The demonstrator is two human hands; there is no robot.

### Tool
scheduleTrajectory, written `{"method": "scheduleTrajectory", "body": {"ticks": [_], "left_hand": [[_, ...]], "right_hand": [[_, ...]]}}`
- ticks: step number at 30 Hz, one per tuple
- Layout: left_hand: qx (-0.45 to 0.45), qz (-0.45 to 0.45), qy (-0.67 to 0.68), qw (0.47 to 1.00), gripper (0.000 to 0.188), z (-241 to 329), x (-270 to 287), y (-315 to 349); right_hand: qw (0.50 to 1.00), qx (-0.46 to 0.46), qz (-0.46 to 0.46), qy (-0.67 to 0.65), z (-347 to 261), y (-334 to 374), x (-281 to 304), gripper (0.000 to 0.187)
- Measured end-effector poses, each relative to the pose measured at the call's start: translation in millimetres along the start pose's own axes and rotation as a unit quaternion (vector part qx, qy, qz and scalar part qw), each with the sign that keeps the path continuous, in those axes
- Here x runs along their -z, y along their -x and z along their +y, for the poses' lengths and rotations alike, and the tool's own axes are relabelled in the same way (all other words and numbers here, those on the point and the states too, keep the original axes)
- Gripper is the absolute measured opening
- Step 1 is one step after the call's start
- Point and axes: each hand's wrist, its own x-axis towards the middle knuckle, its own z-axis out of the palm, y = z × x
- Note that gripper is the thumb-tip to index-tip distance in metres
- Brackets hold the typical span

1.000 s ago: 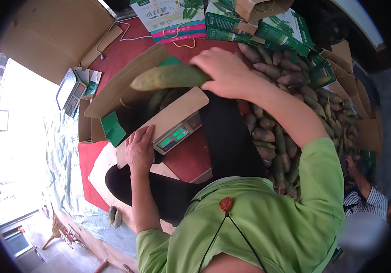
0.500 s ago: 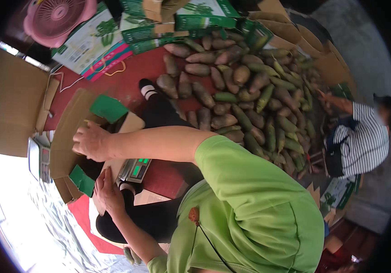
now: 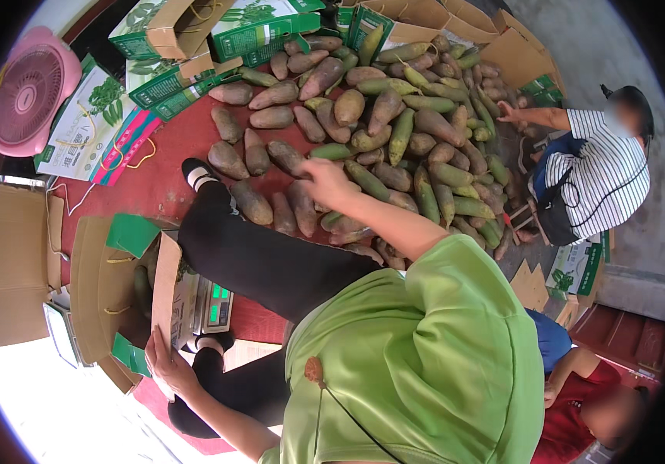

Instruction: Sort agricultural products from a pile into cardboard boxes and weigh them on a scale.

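Note:
My right hand (image 3: 326, 184) reaches into a heap of long purple-brown and green radishes (image 3: 398, 143). Its fingers curl at the near end of a purplish radish (image 3: 284, 157), which still lies among the others. My left hand (image 3: 168, 370) grips the upright cardboard flap (image 3: 165, 286) of an open carton (image 3: 89, 267) with green tabs. Inside the carton, partly behind the flap, a few dark green radishes (image 3: 143, 290) show. A scale (image 3: 215, 308) with lit green digits sits beside the carton, partly covered by the flap.
A pink fan (image 3: 29, 93) and printed green-and-white cartons (image 3: 263, 35) stand at the back left. A person in a striped shirt (image 3: 603, 170) sits right of the heap, one hand stretched toward it. Another in red (image 3: 572, 417) is at lower right. My legs (image 3: 263, 255) extend between heap and carton.
My right hand has left the carton's opening and moved right to the radish heap. My left hand stays on the flap. The view has shifted, and the person in red shows more.

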Motion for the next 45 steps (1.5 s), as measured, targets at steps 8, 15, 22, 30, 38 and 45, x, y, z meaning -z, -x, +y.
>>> {"method": "scheduleTrajectory", "body": {"ticks": [8,15,22,30,38,45], "left_hand": [[-0.009,0.018,-0.018,1.000,0.042,0,-8,2],[-0.015,0.019,-0.020,1.000,0.042,3,-9,1],[-0.014,0.015,-0.018,1.000,0.040,3,-9,2],[-0.002,0.015,-0.016,1.000,0.041,5,-9,1],[0.017,0.010,-0.023,1.000,0.042,5,-5,2],[0.028,0.007,-0.018,0.999,0.047,15,2,-3]], "right_hand": [[0.873,-0.215,-0.003,0.437,126,62,98,0.033],[0.805,-0.346,0.041,0.481,181,80,156,0.048],[0.767,-0.362,-0.019,0.529,206,97,170,0.036],[0.779,-0.341,-0.045,0.523,207,98,176,0.037],[0.811,-0.321,-0.032,0.487,172,89,177,0.049],[0.890,-0.262,0.065,0.368,138,60,186,0.061]]}}
